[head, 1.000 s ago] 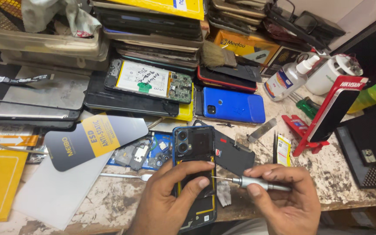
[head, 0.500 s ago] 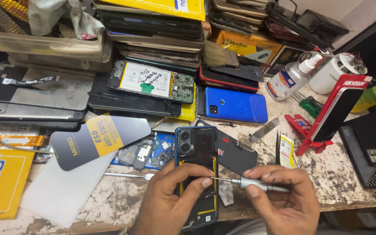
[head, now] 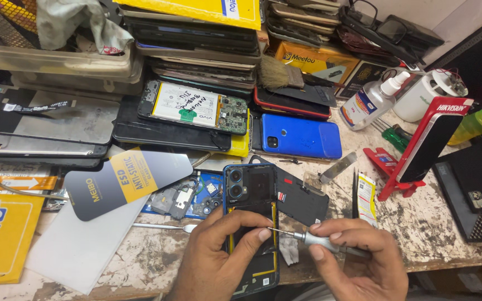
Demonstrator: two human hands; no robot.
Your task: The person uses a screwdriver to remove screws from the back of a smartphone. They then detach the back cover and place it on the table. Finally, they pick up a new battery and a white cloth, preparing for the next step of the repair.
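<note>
Blue-framed and stripped of its back cover, the opened phone [head: 250, 223] lies at the near edge of the workbench [head: 419, 223], camera end pointing away from the person. The left hand [head: 218, 259] curls over its lower half, thumb and fingertips pressed down on the frame to pin it. The right hand [head: 358, 262] pinches a slim metal screwdriver [head: 313, 241] between thumb and forefinger, its tip touching the phone's right side near the middle.

To do this well, I would judge the driver should stand squarer to the screw head, with light downward pressure and slow turns, while the left hand keeps the body from sliding.

Just beside the phone lie a black inner cover plate [head: 302, 200] and a blue tray of small parts [head: 188, 198]. Farther back rest a blue phone [head: 297, 135], a spray bottle [head: 372, 100] and a dusting brush [head: 280, 72].
</note>
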